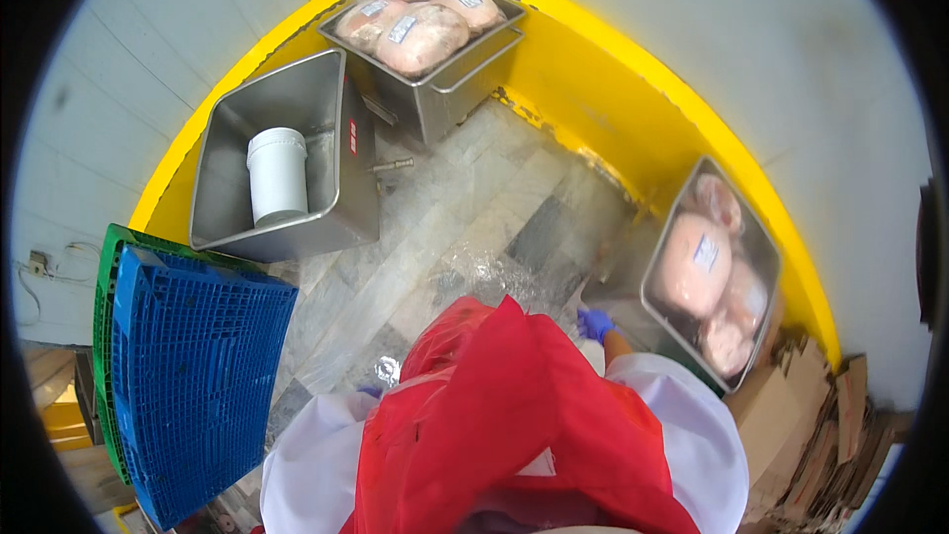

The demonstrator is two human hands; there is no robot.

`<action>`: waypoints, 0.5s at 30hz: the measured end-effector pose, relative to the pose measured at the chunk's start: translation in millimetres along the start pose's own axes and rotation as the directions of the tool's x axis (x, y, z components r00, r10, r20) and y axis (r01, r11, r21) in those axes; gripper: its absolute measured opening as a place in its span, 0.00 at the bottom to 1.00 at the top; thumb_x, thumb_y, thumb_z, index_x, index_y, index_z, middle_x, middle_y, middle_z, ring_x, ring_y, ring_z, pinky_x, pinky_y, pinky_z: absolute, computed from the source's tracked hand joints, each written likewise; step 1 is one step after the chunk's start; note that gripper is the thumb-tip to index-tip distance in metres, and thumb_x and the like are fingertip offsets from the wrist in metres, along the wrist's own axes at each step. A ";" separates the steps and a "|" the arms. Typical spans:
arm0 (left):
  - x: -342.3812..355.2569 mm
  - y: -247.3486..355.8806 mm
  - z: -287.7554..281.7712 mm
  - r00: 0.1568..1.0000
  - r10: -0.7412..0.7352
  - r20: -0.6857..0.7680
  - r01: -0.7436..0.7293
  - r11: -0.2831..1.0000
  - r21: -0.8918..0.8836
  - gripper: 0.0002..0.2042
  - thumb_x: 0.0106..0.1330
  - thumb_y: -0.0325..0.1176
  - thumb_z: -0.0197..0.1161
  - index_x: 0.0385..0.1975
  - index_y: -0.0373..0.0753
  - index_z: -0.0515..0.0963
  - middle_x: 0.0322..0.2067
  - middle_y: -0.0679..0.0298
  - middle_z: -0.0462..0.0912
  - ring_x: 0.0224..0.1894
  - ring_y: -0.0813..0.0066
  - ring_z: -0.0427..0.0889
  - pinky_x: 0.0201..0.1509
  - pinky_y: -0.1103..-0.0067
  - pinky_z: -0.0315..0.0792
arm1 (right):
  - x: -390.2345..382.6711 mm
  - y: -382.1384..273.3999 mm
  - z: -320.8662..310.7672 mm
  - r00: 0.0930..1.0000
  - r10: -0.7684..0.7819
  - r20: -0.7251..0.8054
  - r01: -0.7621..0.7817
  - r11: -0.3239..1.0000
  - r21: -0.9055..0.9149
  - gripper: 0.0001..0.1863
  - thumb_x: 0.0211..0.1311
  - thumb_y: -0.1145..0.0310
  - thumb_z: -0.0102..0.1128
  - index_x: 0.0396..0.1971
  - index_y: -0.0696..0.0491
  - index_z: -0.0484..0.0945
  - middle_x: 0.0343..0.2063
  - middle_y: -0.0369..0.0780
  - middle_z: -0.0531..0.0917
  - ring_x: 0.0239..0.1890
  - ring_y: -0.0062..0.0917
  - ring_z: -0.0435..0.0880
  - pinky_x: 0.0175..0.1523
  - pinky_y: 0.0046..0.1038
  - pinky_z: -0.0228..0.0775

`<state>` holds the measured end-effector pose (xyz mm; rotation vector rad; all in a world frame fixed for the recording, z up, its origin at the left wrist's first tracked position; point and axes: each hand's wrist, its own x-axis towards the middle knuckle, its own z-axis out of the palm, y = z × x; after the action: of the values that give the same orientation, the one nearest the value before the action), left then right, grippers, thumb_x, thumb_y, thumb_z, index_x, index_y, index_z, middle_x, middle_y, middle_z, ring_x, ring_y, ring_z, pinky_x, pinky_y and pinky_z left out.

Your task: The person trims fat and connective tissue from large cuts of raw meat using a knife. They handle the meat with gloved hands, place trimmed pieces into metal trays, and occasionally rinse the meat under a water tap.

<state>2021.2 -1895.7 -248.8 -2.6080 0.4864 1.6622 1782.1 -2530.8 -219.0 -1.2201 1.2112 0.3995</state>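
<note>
My right hand (596, 323), in a blue-purple glove, is beside the lower side of the steel bin (647, 299) on the right. Its fingers look curled, but what they hold, if anything, does not show. Just below that hand is a white thing (593, 354), mostly hidden by my red apron. Large pale pink pieces of meat (695, 262), bagged in clear plastic, fill the bin. Of my left hand (371, 391) only a sliver of glove shows beside the apron, and its fingers are hidden. The tiled floor (474, 262) ahead of me looks wet and shiny.
A steel bin (435, 104) heaped with bagged meat stands far ahead. Left of it, another steel bin (361, 188) contains a white bucket (278, 178). Blue and green plastic pallets (198, 366) lean at left; flattened cardboard (791, 415) lies at right. A yellow wall base (593, 79) curves behind.
</note>
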 end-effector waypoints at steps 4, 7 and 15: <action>97.3 122.5 -184.9 0.946 0.161 -0.281 -0.145 0.986 0.079 0.22 0.74 0.45 0.40 0.45 0.38 0.80 0.49 0.46 0.80 0.53 0.49 0.79 0.60 0.59 0.69 | -3.3 -6.6 -8.2 0.959 0.281 -0.030 -0.277 0.957 0.089 0.21 0.64 0.44 0.56 0.34 0.50 0.76 0.26 0.38 0.79 0.24 0.28 0.78 0.26 0.31 0.72; 102.1 256.1 -385.5 0.824 0.359 -0.437 -0.454 0.881 -0.133 0.25 0.71 0.50 0.44 0.46 0.34 0.79 0.48 0.43 0.80 0.51 0.45 0.78 0.56 0.59 0.70 | 30.3 -8.1 -14.2 0.946 0.325 0.016 -0.318 0.913 0.255 0.20 0.66 0.45 0.53 0.32 0.48 0.75 0.26 0.37 0.78 0.26 0.28 0.78 0.26 0.32 0.72; 177.0 363.8 -606.8 0.713 0.124 -0.690 -0.613 0.587 -0.528 0.17 0.65 0.45 0.62 0.42 0.36 0.81 0.40 0.53 0.85 0.44 0.64 0.83 0.51 0.72 0.74 | 163.2 -187.5 -5.3 0.936 0.351 0.021 -0.346 0.907 0.240 0.16 0.69 0.50 0.51 0.26 0.44 0.71 0.19 0.34 0.71 0.20 0.25 0.72 0.23 0.28 0.66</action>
<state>2529.3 -2392.3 -84.2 -3.9617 0.4998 1.1966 1988.8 -2660.6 -266.2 -0.7997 1.4579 0.4864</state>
